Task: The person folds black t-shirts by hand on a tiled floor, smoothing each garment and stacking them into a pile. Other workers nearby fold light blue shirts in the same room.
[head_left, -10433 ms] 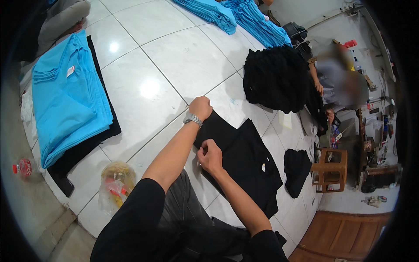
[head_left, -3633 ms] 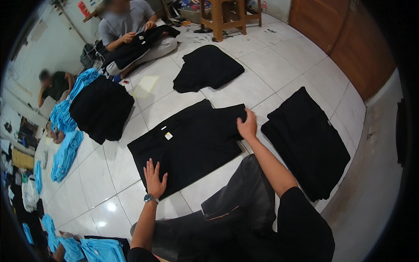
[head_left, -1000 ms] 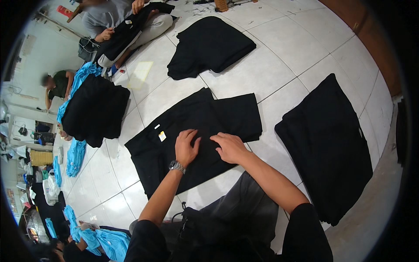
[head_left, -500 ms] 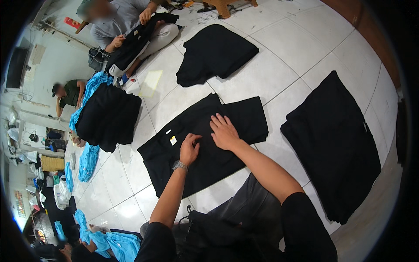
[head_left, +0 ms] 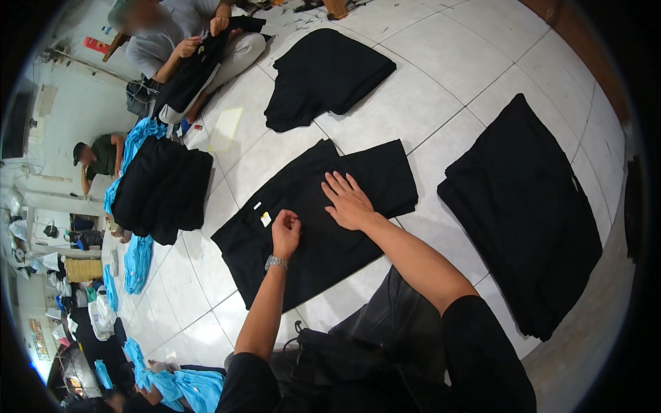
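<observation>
A black T-shirt (head_left: 323, 227) lies spread flat on the white tiled floor in front of me, with a small white and yellow label near its collar. My left hand (head_left: 285, 233) rests on the shirt beside that label, fingers curled and pinching the cloth. My right hand (head_left: 348, 201) lies flat on the shirt's middle, fingers apart, pressing the fabric down. A silver watch sits on my left wrist.
A stack of folded black shirts (head_left: 527, 206) lies to my right. Another folded black shirt (head_left: 323, 76) lies beyond. A black pile (head_left: 162, 196) on blue shirts sits at left. A seated person (head_left: 186, 48) handles black cloth at top left; another person (head_left: 96, 158) sits further left.
My head view has shifted slightly. My left hand has slid toward the collar label and curled, while my right hand stays flat on the shirt's middle.
</observation>
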Available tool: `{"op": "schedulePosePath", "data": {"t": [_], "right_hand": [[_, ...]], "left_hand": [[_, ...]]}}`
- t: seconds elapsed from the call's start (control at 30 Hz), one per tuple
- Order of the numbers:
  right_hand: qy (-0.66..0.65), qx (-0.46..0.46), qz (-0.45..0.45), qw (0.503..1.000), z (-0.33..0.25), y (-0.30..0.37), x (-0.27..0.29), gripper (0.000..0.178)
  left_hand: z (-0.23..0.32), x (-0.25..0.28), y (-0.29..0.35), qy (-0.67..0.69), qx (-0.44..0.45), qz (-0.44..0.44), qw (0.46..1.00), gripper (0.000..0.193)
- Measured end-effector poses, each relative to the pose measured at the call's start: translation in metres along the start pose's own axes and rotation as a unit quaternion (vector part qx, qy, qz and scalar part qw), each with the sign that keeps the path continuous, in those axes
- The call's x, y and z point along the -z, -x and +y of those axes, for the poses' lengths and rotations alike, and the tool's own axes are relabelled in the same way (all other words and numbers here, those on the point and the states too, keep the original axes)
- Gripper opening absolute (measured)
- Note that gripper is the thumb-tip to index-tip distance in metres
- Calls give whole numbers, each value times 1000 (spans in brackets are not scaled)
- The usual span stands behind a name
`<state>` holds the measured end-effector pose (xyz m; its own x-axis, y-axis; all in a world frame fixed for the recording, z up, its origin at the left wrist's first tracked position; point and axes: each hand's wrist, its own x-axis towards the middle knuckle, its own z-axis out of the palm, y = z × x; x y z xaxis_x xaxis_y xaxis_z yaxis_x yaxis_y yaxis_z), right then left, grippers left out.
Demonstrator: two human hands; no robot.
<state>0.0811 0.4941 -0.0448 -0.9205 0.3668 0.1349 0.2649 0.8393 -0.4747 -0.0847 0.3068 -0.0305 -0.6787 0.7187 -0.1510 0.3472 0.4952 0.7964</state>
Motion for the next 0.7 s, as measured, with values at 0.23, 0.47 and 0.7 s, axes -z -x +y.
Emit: {"op": "schedulePosePath", "data": {"t": [0.23,0.47,0.7], "right_hand": [[35,0,68,997,-5,-5,5,48],[11,-1,50,999,-7,-4,3,48],[9,-4,46,999,-1,-2,-5,53]], "left_hand": [[21,-17,-1,304,29,0,952,22],[19,-15,-7,172,0,-27,985,22],[9,-22,-5,313,33,45,948,19]]}}
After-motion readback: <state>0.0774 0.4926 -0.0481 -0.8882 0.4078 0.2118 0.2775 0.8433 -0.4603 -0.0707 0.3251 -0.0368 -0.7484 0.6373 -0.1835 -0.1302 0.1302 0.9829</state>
